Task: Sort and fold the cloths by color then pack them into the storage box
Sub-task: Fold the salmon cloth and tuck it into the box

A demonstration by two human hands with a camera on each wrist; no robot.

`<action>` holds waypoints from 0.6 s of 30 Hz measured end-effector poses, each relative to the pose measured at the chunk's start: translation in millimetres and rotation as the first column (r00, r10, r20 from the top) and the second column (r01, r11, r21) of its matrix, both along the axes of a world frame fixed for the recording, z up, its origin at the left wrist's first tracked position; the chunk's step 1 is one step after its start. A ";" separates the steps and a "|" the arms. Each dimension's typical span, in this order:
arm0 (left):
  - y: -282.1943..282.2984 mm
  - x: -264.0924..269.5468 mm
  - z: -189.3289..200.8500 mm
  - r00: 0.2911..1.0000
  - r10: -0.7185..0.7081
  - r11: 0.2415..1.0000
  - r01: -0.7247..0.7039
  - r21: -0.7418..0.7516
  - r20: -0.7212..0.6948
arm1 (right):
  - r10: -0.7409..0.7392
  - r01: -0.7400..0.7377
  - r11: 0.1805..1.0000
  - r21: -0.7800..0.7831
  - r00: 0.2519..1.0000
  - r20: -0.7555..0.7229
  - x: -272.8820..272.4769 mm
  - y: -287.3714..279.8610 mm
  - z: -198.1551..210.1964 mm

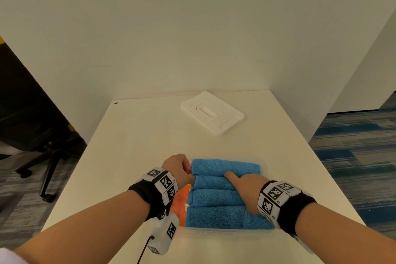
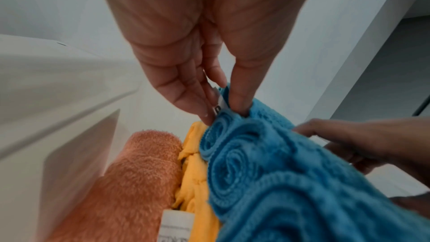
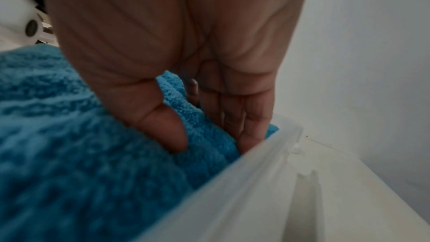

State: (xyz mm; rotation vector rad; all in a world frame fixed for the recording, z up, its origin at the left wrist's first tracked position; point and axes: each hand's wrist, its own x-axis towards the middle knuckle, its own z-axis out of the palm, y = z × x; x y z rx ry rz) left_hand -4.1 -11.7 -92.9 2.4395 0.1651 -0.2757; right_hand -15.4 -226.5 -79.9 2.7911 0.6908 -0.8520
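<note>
A clear storage box (image 1: 263, 162) is seen on the near part of a white table (image 1: 132, 139), and everything else is placed from it. Inside it, four rolled blue cloths (image 1: 216, 197) are laid side by side across the box, filling most of it. Along the box's left side an orange cloth (image 2: 130, 178) is packed against the wall, with a yellow cloth (image 2: 194, 176) squeezed between it and the ends of the blue rolls. The box's white lid (image 1: 212, 112) is lying flat on the table beyond the box, well apart from it.

The left hand (image 1: 177, 168) is held at the box's far left corner, wrist bent downward. Its fingers are kept straight and pushed down beside the ends of the far rolls, while the thumb (image 2: 242, 97) is pressed into the blue fabric from the other side, so the end of a roll is pinched between them.

The right hand (image 1: 246, 186) is laid palm down on the blue cloths toward the box's right side. Its index finger is stretched flat along the seam between the two far rolls, and the other fingers (image 3: 249, 126) are extended down between the cloths and the box's right wall; nothing is gripped by it.
</note>
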 end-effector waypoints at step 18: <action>-1.8 -4.0 -0.4 0.999 -0.029 0.997 0.031 0.073 -0.032 | 0.054 -0.062 0.976 0.210 0.998 0.040 22.4 49.7 -0.3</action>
